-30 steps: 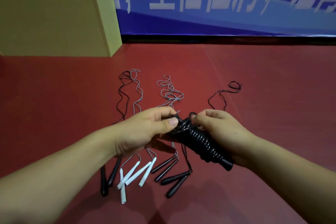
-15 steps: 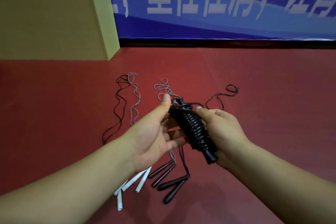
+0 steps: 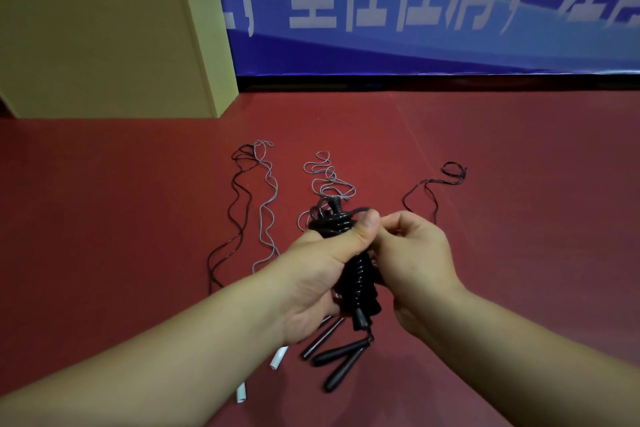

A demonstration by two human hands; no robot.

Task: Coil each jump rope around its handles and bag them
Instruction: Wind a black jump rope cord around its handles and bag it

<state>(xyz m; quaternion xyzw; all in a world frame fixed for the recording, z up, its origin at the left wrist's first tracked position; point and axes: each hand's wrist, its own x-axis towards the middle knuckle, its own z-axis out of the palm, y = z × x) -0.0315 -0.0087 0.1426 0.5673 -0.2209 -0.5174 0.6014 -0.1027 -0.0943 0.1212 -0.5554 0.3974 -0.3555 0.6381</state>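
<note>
Red matte floor (image 3: 519,253) underfoot, blue banner with white characters (image 3: 415,10) along the far wall, tan cardboard box (image 3: 104,52) far left.

Nearest, on the floor: white tube handles (image 3: 277,359) at left, slim black handles (image 3: 323,336) and fatter black teardrop handles (image 3: 341,366) beside them, all loose and uncoiled.

Just above those, held between both hands: black jump rope bundle wound tight around its handles (image 3: 360,274). Left hand (image 3: 311,284) now wrapped round the bundle, thumb pressed up near the top turns; half a second ago spread wide beside it. Right hand (image 3: 412,263) clamped on the other side, fingertips pinching at the top by the last loop. Probably securing the tail end, so coil close to finished; bagging not yet begun, no bag in view.

Farther off: thin black cord (image 3: 235,218), grey cords (image 3: 266,211) and another black cord (image 3: 429,187) trailing away, waiting.
</note>
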